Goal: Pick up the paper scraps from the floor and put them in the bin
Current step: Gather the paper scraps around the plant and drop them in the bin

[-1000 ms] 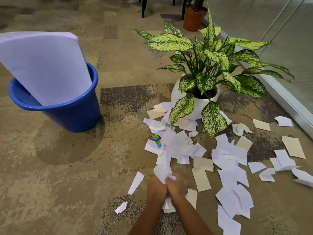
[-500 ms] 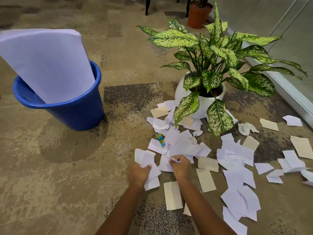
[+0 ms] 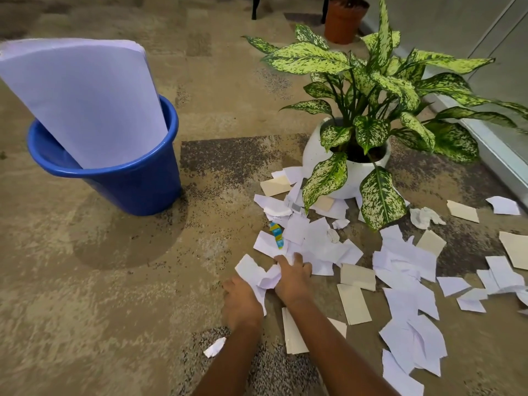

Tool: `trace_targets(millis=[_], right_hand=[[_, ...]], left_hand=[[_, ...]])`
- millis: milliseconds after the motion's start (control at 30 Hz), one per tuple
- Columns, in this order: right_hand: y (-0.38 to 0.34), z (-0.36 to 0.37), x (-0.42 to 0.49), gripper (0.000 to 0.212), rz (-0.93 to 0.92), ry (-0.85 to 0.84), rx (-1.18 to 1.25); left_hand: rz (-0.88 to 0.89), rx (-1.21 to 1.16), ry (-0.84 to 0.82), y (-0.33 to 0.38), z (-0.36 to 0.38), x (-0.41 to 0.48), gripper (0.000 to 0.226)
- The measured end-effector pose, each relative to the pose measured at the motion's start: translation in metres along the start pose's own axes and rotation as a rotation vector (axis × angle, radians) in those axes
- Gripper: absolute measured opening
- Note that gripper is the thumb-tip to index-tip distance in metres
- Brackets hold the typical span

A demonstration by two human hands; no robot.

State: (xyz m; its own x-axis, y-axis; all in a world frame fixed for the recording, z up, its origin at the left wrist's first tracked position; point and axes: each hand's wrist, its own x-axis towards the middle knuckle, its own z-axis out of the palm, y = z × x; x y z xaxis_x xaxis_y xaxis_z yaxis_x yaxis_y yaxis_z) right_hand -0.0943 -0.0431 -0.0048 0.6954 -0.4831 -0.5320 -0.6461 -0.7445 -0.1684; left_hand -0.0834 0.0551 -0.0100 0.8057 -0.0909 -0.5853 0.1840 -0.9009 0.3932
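Biggest worry right now: the bundle is looking loose and crumpled, so bits could be slipping out on the way over to the bin, which is sitting well off to the left. The bin is also carrying a big curled stack of sheets that's hogging most of the opening, so there's only a narrow gap left for dropping anything in. Miss it and the scraps are going right back on the floor.

The left hand is curling round the lower end of the bundle and gripping it. The right hand is bending its fingers down over the top end, bunching the paper while it's touching the pile underneath. Neither hand is lying flat or spread.

Most of the paper scraps are lying on the floor around the white plant pot and spreading out to the right, and one small scrap is sitting beside the left forearm, easy to overlook.
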Motion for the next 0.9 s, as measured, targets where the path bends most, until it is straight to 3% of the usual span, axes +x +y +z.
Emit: trace_targets(millis=[233, 400, 500, 633, 800, 900], right_hand=[[0.012, -0.004, 0.007, 0.034, 0.032, 0.084, 0.160], [0.004, 0.001, 0.006, 0.033, 0.223, 0.116, 0.552], [-0.011, -0.002, 0.005, 0.045, 0.367, 0.135, 0.690], [-0.027, 0.002, -0.001, 0.067, 0.367, 0.090, 0.536], [-0.030, 0.005, -0.007, 0.031, 0.279, 0.090, 0.639], [-0.037, 0.002, -0.016, 0.028, 0.248, 0.121, 0.713]], left_hand=[[-0.024, 0.161, 0.103, -0.005, -0.001, -0.001, 0.043], [-0.043, 0.120, 0.081, -0.006, -0.001, -0.002, 0.036], [-0.063, -0.028, 0.034, -0.008, -0.008, 0.002, 0.031], [-0.052, -0.156, -0.004, -0.013, -0.016, 0.008, 0.036], [-0.036, -0.156, -0.035, -0.016, -0.023, 0.012, 0.047], [-0.047, -0.236, 0.005, -0.014, -0.031, 0.011, 0.049]])
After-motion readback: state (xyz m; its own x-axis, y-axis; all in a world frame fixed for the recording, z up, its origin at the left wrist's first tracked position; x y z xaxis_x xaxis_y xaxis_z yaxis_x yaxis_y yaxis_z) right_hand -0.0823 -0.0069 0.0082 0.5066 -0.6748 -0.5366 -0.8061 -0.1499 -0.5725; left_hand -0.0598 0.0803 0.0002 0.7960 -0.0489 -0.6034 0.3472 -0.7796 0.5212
